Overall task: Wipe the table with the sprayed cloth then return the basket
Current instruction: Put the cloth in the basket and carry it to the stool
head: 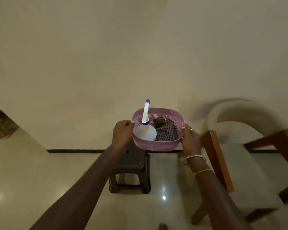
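Hands grip the basket (158, 145) at its two short ends: the left hand (122, 131) has its fingers (125, 122) curled over the left rim, and the right hand (190, 138) has its fingers (188, 128) clamped round the right rim. The basket sits level, just over the far part of a dark stool (131, 160) by the wall. Whether it touches the stool top I cannot tell.

Inside, the bottle (145, 131) leans at the left with its nozzle over the far rim. The cloth (165, 130) lies folded on the right, apart from both hands. A chair (236, 135) stands near on the right. No desk is in view.

The step looks like carrying the basket, either lifting it off the stool or setting it back. This one view does not settle which. If fetching, the next move calls for a level lift so the bottle does not tip out. If returning, it calls for lowering the basket square onto the stool before the fingers let go.
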